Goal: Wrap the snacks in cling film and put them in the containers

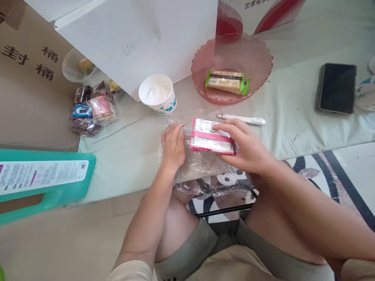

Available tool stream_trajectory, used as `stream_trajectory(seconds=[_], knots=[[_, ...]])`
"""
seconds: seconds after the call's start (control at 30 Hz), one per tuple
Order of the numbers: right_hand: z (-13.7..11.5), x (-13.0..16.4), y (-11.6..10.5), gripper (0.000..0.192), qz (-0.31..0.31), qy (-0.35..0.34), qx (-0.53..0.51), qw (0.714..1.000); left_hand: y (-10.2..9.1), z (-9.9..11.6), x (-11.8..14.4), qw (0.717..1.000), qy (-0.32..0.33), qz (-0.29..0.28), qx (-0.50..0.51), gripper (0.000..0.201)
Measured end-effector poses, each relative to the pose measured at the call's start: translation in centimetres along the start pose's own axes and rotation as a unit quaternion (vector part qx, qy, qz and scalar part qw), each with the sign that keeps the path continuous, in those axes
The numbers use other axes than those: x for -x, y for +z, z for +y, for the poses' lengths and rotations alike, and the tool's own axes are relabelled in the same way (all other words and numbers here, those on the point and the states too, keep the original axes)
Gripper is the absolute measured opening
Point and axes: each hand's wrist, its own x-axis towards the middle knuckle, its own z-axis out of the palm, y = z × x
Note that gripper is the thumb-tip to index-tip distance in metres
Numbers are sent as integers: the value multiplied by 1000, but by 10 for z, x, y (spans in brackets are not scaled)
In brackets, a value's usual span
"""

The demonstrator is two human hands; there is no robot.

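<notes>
Right hand (249,150) fingers clasping pink-edged packet (211,136) — left hand (173,146) flat, unclenched, on clear wrap (202,171) by cloth's near edge.

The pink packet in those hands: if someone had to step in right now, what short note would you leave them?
Right hand holds the pink packet over a sheet of clear plastic wrap.
Left hand lies flat on the wrap's left edge, holding nothing.
Done: one green-ended packet lies in the pink bowl.
Left: the pink packet is not in the bowl; more wrapped snacks lie piled at far left.
Nearby: paper cup, white pen-like tool.
</notes>
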Motion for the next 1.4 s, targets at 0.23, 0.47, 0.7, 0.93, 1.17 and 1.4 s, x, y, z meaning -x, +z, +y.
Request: stream_trajectory(seconds=[0.23,0.47,0.7,0.93,1.17,1.4], knots=[[32,-64,-58,58,93,153,98,979,2,10,3,995,-22,-36,-91,47],[70,-138,-56,83,-70,246,153,954,1,8,3,995,-19,-41,-85,50],[52,-119,-80,34,29,145,138,979,1,9,4,995,-15,-44,-86,47],[5,7,-50,42,23,-70,33,997,0,9,4,996,-10,-41,-78,45],[24,82,-39,58,-154,-27,177,972,-1,-1,1,999,12,-23,-28,49],[8,65,-32,15,-146,-89,106,980,0,-15,-7,996,50,-15,78,65]])
